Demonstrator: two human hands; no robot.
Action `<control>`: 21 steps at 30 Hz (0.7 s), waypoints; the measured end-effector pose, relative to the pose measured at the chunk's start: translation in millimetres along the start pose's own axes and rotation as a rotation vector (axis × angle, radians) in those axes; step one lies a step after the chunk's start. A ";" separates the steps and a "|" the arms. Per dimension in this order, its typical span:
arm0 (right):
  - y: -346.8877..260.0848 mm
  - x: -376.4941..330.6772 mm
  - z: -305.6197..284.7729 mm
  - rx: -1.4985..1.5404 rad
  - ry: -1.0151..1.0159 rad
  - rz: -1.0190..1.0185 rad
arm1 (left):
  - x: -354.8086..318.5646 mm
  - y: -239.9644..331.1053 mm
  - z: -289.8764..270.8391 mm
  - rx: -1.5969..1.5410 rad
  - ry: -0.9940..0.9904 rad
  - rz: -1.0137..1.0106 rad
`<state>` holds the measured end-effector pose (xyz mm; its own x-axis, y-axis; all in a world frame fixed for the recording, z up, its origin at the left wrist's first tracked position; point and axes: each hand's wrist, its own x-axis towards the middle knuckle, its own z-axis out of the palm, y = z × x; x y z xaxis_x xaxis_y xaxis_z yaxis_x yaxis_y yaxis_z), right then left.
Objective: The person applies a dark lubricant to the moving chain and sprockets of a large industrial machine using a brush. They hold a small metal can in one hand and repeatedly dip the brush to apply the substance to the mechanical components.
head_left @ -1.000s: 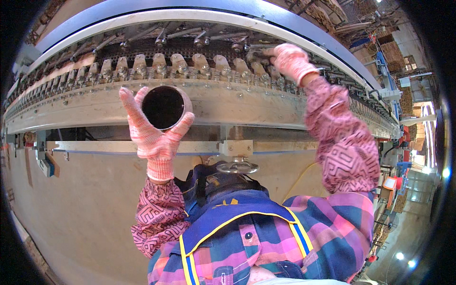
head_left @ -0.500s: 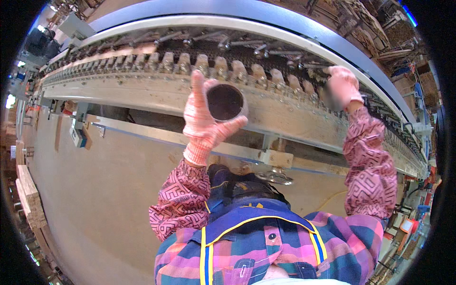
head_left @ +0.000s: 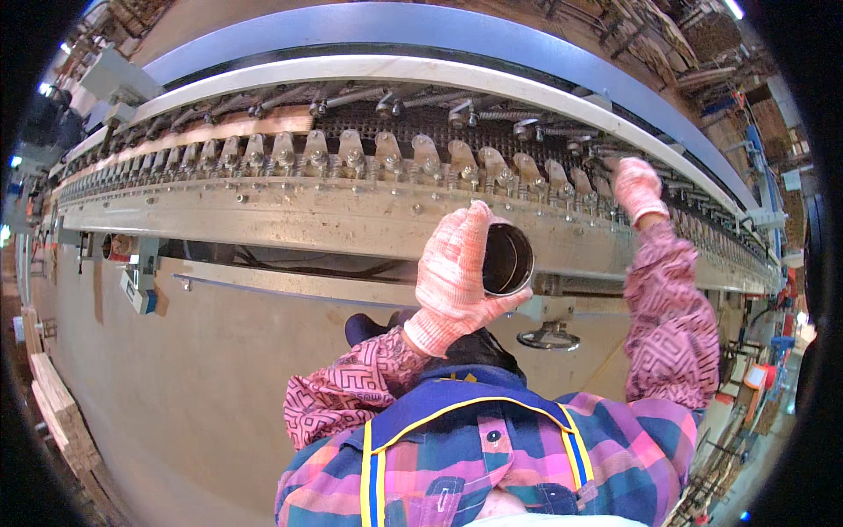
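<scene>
My left hand (head_left: 452, 272), in a pale pink knit glove, is wrapped round an open round can (head_left: 507, 259). The can's mouth faces up toward me, showing a dark inside. It is held in front of the near metal beam (head_left: 351, 224) of a long machine. My right hand (head_left: 638, 186), gloved alike, reaches to the machine's right part, above the row of metal brackets (head_left: 461, 162). Its fingers are curled closed; whatever they hold, if anything, cannot be made out. Behind the brackets lies a dark mesh-like bed (head_left: 360, 119).
A wooden strip (head_left: 272, 123) lies along the machine's left part, behind the brackets. Past it runs a pale rail (head_left: 395, 66). A handwheel (head_left: 548, 338) sits below the beam. Stacked boards (head_left: 61, 413) stand on the floor at far left.
My left hand has moved right and nearer to me with the can, whose mouth is tilted differently. My right hand stays over the machine's right part, its fingers curled. The view has shifted slightly.
</scene>
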<state>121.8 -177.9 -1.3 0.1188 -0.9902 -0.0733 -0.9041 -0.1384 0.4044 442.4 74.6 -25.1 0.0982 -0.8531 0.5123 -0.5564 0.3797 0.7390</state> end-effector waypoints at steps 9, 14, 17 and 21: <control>-16.6 -17.8 -17.7 0.002 0.067 0.001 | 5.7 -8.3 -4.5 0.014 -0.031 0.067; 35.7 -24.8 -51.7 0.203 -0.082 -0.021 | 0.0 -9.2 3.3 -0.016 0.007 0.046; 63.6 -43.7 -90.3 0.204 -0.076 -0.003 | 2.5 -6.5 8.1 0.013 -0.006 0.045; 69.7 -39.8 -97.0 0.063 -0.029 -0.116 | -5.0 -15.0 0.2 -0.011 -0.028 0.015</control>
<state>93.8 -149.9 118.2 0.2133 -0.9665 -0.1426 -0.9089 -0.2498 0.3339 450.1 73.1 -38.9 0.0670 -0.8571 0.5108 -0.5482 0.3961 0.7366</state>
